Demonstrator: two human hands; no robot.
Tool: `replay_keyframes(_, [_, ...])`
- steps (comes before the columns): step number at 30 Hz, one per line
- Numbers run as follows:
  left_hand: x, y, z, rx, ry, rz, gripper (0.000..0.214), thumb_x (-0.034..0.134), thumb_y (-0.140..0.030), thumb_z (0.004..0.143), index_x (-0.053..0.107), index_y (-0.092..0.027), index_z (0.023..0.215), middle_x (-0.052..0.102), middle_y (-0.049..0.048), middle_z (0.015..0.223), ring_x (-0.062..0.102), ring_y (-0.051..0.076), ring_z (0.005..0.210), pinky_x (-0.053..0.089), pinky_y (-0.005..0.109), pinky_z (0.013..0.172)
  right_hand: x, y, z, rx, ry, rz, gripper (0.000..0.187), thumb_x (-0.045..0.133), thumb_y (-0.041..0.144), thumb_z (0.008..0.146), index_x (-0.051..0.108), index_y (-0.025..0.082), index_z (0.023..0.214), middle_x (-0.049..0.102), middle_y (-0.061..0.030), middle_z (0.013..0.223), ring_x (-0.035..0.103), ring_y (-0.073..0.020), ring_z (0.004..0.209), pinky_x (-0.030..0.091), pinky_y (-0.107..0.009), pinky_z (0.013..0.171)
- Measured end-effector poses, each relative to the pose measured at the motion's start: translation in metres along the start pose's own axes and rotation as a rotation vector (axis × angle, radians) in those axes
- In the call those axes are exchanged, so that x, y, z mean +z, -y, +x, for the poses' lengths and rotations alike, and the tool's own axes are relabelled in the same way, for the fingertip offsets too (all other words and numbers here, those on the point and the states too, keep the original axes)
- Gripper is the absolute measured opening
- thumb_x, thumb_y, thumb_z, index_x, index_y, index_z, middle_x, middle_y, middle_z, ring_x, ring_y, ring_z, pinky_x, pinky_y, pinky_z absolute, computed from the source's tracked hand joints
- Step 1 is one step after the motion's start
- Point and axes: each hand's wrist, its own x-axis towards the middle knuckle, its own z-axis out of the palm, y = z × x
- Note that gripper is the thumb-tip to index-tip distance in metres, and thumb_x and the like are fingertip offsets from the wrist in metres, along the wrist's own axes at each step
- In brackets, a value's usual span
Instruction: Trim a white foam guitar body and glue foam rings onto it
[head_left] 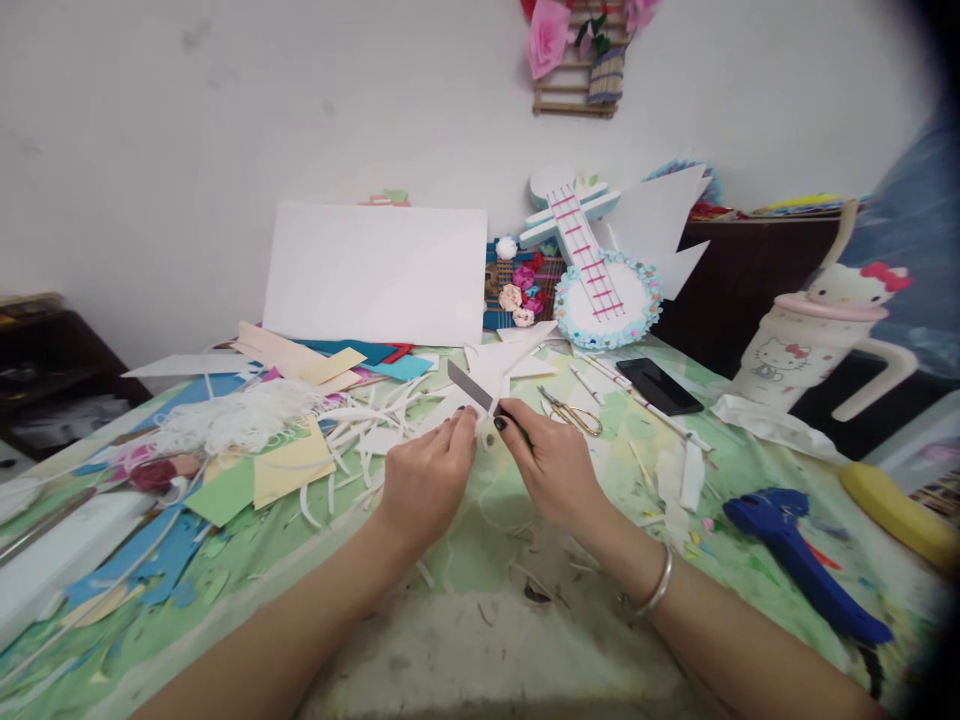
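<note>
My left hand (426, 478) is closed, its fingertips pinching a small white foam piece (486, 432) on the green table cover (480, 540). My right hand (553, 462), with dark nails and a silver bangle on the wrist, grips a utility knife whose grey blade (469, 386) points up and to the left over that piece. Both hands meet at the table's middle, fingertips almost touching. White foam strips (367, 420) lie scattered just left of and behind my left hand.
Gold scissors (574, 412) and a black phone (658, 385) lie right of my hands. A blue glue gun (806, 565) sits at the near right, a cat-character mug (810, 340) behind it. Coloured paper sheets (259, 475), a white board (375, 272) and a foam guitar (600, 280) stand left and behind.
</note>
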Motion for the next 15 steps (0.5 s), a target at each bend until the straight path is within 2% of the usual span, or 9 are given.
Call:
replay_keyframes(4, [-0.001, 0.002, 0.001, -0.011, -0.010, 0.014, 0.020, 0.047, -0.017, 0.088, 0.061, -0.013, 0.101, 0.073, 0.0046, 0.083, 0.066, 0.012, 0.064, 0.037, 0.022, 0.048, 0.000, -0.001, 0.001, 0.008, -0.001, 0.018, 0.031, 0.031, 0.038, 0.094, 0.056, 0.025, 0.108, 0.067, -0.0015, 0.080, 0.060, -0.0156, 0.068, 0.030, -0.023, 0.057])
replay_keyframes(10, [-0.011, 0.021, 0.010, -0.180, -0.009, 0.111, 0.024, 0.046, -0.025, 0.088, 0.067, -0.017, 0.099, 0.062, -0.0005, 0.049, 0.054, 0.011, 0.043, 0.025, 0.023, 0.043, -0.001, -0.020, 0.010, 0.147, 0.011, -0.015, 0.031, 0.033, 0.039, 0.093, 0.059, 0.027, 0.103, 0.058, 0.0029, 0.060, 0.054, -0.0143, 0.057, 0.026, -0.023, 0.055])
replay_keyframes(15, [-0.012, 0.032, 0.012, -0.179, -0.040, 0.176, 0.024, 0.047, -0.025, 0.087, 0.067, -0.017, 0.097, 0.058, -0.0010, 0.045, 0.052, 0.012, 0.042, 0.024, 0.023, 0.043, -0.002, -0.026, 0.014, 0.186, -0.029, 0.002, 0.032, 0.034, 0.042, 0.091, 0.060, 0.028, 0.104, 0.054, 0.0045, 0.056, 0.051, -0.0126, 0.053, 0.025, -0.023, 0.056])
